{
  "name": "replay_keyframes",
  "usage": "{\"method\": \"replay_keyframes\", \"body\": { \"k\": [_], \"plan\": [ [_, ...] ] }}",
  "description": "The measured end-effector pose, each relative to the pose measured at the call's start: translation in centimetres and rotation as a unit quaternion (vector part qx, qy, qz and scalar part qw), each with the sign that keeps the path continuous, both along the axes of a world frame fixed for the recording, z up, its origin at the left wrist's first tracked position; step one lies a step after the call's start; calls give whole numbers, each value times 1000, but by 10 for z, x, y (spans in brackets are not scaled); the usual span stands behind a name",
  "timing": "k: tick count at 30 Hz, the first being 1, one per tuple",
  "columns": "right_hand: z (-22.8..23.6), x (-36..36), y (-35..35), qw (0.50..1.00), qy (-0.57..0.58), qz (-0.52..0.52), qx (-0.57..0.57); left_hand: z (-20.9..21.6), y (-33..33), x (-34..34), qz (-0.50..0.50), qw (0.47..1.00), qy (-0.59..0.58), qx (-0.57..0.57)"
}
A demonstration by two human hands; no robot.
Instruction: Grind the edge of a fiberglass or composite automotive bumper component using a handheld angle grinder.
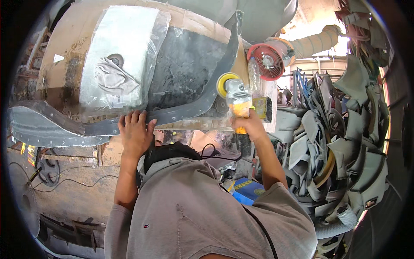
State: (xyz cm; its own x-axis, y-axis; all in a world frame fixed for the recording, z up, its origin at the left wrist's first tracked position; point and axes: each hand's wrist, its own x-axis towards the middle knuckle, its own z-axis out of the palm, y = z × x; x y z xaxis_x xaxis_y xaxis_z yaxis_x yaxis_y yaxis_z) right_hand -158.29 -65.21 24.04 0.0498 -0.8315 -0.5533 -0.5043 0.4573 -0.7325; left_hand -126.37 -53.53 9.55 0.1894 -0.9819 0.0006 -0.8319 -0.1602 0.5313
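Note:
My right hand [250, 124] is wrapped round the orange and yellow body of an angle grinder [239, 102]. The grinder's round yellow-rimmed disc [222, 85] is up beside a long, curved grey panel strip [189, 111] with small holes along it. No contact between disc and strip can be made out. My left hand [137, 129] grips the strip near its middle, fingers over its upper edge and thumb apart. Under and beyond the strip is a worktable [71, 39]. A crumpled grey cloth [113, 78] and a dark round disc [116, 60] lie on a plastic-wrapped white sheet [125, 30].
At the table's right end stand a red-rimmed fan [266, 61] with a flexible duct [317, 42] and a clear plastic bottle [253, 74]. Many grey moulded parts [308, 142] are piled on the right. A black cable [261, 224] runs over my shirt; other cables [77, 183] cross the left floor.

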Motion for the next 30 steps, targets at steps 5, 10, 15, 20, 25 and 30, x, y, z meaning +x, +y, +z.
{"method": "replay_keyframes", "body": {
  "k": [5,10,15,20,25,30],
  "plan": [
    [24,16,-27,999,10,-42,10,-1,0,3,-7,1000,-8,-12],
    [41,22,-46,998,-35,-49,23,-4,1,4,-4,1000,8,-22],
    [46,19,-73,994,-12,-91,62,-6,1,6,-1,999,16,-38],
    [50,19,-78,988,-45,-116,92,-5,1,7,-1,999,27,-40],
    [41,20,-48,998,-5,-62,15,-7,1,7,2,999,20,-40],
    [18,9,-13,999,20,-35,22,-7,0,5,-9,999,9,-37]
  ]
}}
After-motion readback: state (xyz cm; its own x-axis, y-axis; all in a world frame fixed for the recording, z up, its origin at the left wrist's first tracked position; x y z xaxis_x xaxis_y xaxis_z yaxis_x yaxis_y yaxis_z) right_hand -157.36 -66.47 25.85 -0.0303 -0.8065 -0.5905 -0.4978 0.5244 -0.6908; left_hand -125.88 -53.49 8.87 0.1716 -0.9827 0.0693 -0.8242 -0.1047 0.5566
